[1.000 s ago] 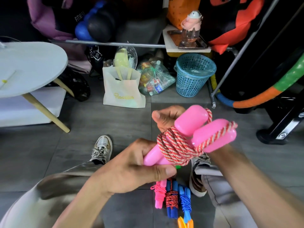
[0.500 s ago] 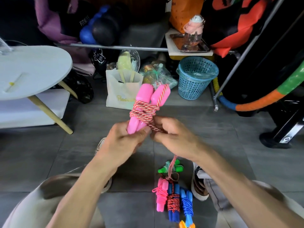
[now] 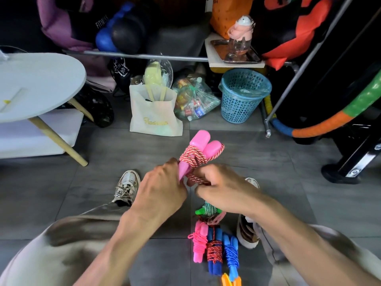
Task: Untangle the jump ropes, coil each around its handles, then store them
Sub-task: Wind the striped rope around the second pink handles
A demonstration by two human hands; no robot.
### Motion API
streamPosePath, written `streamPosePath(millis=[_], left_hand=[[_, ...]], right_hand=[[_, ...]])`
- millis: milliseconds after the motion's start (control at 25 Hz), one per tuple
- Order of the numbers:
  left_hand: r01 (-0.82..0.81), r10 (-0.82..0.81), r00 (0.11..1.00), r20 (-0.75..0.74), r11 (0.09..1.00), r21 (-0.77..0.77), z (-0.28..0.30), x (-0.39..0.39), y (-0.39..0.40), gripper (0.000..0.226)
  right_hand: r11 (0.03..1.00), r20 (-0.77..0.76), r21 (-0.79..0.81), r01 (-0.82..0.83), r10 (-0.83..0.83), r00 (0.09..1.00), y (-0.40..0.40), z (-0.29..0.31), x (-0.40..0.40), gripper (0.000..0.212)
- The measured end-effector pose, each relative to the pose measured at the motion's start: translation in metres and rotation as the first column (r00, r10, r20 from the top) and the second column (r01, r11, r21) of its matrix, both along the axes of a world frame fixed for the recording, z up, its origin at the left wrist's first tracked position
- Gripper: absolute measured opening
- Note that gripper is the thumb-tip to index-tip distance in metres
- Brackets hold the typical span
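I hold a pink-handled jump rope point(image 3: 203, 146) upright in front of me, its red-and-white cord wound around both handles. My left hand point(image 3: 162, 188) grips the lower ends of the handles. My right hand point(image 3: 221, 187) pinches the cord at the bottom of the coil. On the floor below lie several coiled ropes side by side: a green one point(image 3: 206, 210), a pink one point(image 3: 199, 241), a dark blue one with red cord point(image 3: 214, 249), a light blue one point(image 3: 232, 253) and an orange handle pair point(image 3: 231, 281) at the frame's bottom edge.
A white tote bag point(image 3: 155, 113), a clear bag of bottles point(image 3: 193, 100) and a blue mesh basket point(image 3: 244, 96) stand ahead on the grey tile floor. A round white table point(image 3: 35, 85) is at left, a striped hoop point(image 3: 334, 118) at right. My shoes point(image 3: 126, 187) flank the ropes.
The bundle went from close to the camera out to arm's length, then lower and rightward. My right hand came round to pinch the cord, and the loose end that hung below it is gone.
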State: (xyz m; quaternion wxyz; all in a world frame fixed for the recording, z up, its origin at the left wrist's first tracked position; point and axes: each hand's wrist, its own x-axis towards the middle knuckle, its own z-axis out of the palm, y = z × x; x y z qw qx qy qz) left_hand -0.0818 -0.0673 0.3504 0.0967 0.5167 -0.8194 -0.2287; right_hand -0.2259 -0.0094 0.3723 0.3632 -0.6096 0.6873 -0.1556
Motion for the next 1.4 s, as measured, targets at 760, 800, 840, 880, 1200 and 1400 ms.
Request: streamPosePath(millis=[760, 800, 840, 880, 1200, 1400], left_hand=[[0.419, -0.407, 0.908, 0.101, 0.891, -0.175, 0.005, -0.019, 0.032, 0.034], [0.462, -0.459, 0.886, 0.068, 0.857, -0.23, 0.005, -0.019, 0.03, 0.036], [0.471, -0.486, 0.874, 0.015, 0.838, -0.275, 0.006, -0.017, 0.03, 0.039], [0.445, -0.484, 0.873, -0.057, 0.84, -0.311, 0.007, -0.014, 0.031, 0.044], [0.133, 0.078, 0.697, -0.712, 0.963, 0.235, 0.026, -0.001, 0.018, 0.052], [-0.143, 0.312, 0.74, -0.597, 0.939, 0.313, 0.018, -0.001, 0.001, 0.037]], right_hand=[[0.938, 0.254, -0.019, -0.346, 0.339, 0.906, -0.033, 0.036, -0.041, 0.004], [0.94, 0.338, 0.05, -0.337, 0.302, 0.892, -0.033, 0.041, -0.04, 0.005], [0.941, 0.372, 0.1, -0.324, 0.267, 0.889, -0.039, 0.021, -0.051, 0.009], [0.944, 0.405, 0.144, -0.297, 0.218, 0.888, -0.03, 0.01, -0.058, 0.013], [0.999, 0.706, -0.037, -0.009, 0.033, 0.708, -0.025, 0.001, -0.04, 0.017], [0.988, 0.44, -0.125, 0.092, -0.028, 0.898, -0.04, -0.004, -0.02, 0.035]])
